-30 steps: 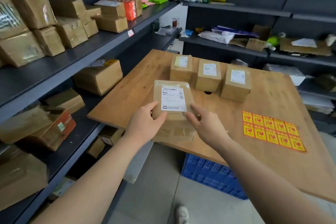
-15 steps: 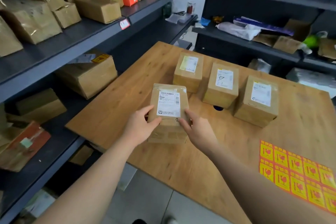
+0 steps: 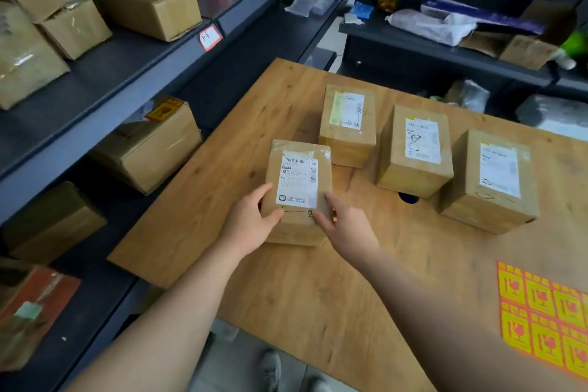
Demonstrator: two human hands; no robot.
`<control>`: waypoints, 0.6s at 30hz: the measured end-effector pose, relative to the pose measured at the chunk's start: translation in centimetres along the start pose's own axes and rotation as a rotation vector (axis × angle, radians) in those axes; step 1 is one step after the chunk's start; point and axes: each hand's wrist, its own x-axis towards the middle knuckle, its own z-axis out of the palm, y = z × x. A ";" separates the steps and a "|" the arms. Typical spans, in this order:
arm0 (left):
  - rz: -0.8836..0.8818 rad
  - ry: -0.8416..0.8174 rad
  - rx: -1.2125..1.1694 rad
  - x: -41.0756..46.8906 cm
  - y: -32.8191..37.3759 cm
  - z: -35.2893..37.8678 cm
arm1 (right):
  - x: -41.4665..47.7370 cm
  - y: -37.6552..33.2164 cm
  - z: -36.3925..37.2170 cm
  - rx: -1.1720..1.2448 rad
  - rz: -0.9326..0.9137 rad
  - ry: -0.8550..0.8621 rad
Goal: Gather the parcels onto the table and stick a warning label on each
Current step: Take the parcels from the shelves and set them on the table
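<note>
Cardboard parcel gripped at both near corners on the wooden worktop

Brown front parcel (image 3: pixel 299 191) sits near the left edge of the worktop (image 3: pixel 302 289), white shipping label facing up, long side running away from the camera. Its base looks down on the wood; can't tell if it is fully set down.

Left hand (image 3: pixel 251 226) grips the near-left corner: thumb lies on the top face, fingers (image 3: pixel 259 196) curl along the left side wall, clamped on the box. Right hand (image 3: pixel 346 226) grips the near-right corner: thumb across the near top edge, fingers (image 3: pixel 334 202) pressed up the right side, also clamped on the box. Both forearms reach in from the bottom of the frame.

Three more boxes stand in a row behind it, each with a white label on top: far-left parcel (image 3: pixel 348 124) just beyond the front parcel's far-right corner, middle parcel (image 3: pixel 416 149), right parcel (image 3: pixel 493 181). Small gaps between them. A dark round hole (image 3: pixel 408 197) shows in the wood in front of the middle parcel.

Warning-label sheet (image 3: pixel 547 321), yellow squares on orange-red, lies flat at the right edge, well apart from both hands.

Left shelf rack (image 3: pixel 127 73), dark metal, carries more taped boxes; one shelved box (image 3: pixel 152 146) on the lower tier has a yellow-red sticker on top. Back shelf (image 3: pixel 445 51) holds bags and flattened card.
</note>
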 end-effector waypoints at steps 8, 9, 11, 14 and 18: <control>0.038 -0.073 0.172 1.5 -1.5 -1.1 | 1.0 -0.8 1.3 -0.087 0.017 -0.026; 0.053 -0.075 0.211 1.4 -1.4 -1.2 | 1.1 -0.9 1.3 -0.115 0.007 -0.023; 0.112 -0.052 0.310 0.9 -1.0 -1.5 | 1.2 -1.1 1.1 -0.182 -0.031 -0.010; 0.203 0.013 0.460 -0.2 0.1 -2.3 | 0.8 -1.7 0.3 -0.287 -0.116 0.027; 0.246 0.100 0.568 -2.5 2.2 -3.3 | -0.3 -2.8 -1.1 -0.392 -0.302 0.131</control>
